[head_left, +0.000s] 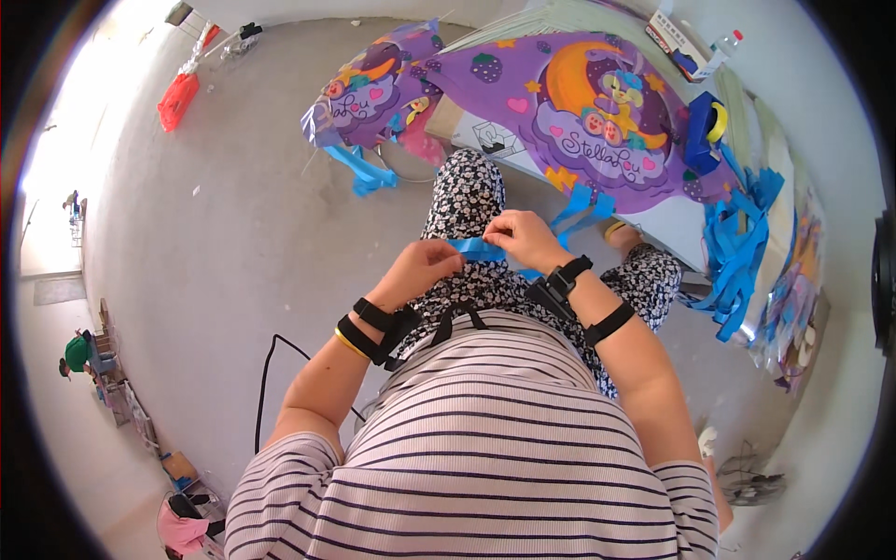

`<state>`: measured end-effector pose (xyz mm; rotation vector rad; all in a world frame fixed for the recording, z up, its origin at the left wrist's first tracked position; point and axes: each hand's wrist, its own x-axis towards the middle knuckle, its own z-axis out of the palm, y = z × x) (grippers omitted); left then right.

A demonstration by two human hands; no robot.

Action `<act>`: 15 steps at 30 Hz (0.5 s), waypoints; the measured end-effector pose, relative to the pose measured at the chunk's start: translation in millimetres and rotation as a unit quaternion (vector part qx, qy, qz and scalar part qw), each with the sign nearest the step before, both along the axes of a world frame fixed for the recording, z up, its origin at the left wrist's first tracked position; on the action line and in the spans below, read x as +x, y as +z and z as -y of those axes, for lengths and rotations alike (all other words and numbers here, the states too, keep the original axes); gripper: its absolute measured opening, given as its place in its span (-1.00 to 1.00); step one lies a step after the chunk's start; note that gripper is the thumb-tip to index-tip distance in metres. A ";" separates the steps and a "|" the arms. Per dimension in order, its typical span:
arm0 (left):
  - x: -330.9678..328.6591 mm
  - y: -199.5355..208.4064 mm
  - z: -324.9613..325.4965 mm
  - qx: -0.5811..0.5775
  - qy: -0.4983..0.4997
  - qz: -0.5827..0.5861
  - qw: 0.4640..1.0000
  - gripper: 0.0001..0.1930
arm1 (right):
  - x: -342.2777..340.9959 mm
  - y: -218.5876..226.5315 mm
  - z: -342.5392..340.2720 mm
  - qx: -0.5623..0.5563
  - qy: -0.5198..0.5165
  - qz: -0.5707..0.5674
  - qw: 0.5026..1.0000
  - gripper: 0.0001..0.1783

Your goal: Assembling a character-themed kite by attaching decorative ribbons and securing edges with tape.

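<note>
A short stretch of blue ribbon (476,249) runs between my two hands, above my lap. My left hand (425,269) pinches one end with thumb and fingers pressed together. At the other end, my right hand (528,240) is closed on the same ribbon. Ahead of me a purple printed plastic sheet (523,103) with a moon and a cartoon animal lies draped over a low table. More blue strips (588,207) hang from the sheet's near edge, and another blue strip (364,173) dangles at its left corner.
On the table's right stand a blue tape dispenser (702,135) with a yellow roll and a heap of blue strips (742,243). Farther back are a white box (686,47) and a clear bottle (726,43). A red bag (175,101) rests on the floor; a black cable (265,383) lies at left.
</note>
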<state>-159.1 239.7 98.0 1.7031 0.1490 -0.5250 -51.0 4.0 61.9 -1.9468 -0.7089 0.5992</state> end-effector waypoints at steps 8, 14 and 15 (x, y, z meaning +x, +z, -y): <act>-2.1 2.5 34.4 -0.202 0.104 -0.162 0.960 -0.62 | -11.1 36.2 -1.0 0.056 -0.046 -0.065 0.995 -0.82; 10.9 5.4 -2.8 -0.402 0.310 -0.113 0.854 -0.58 | -40.3 76.4 0.5 0.070 0.030 -0.124 0.989 -0.80; 17.2 17.9 -11.3 -0.347 0.317 -0.063 0.880 -0.58 | -41.3 80.0 5.5 0.068 0.025 -0.122 0.990 -0.80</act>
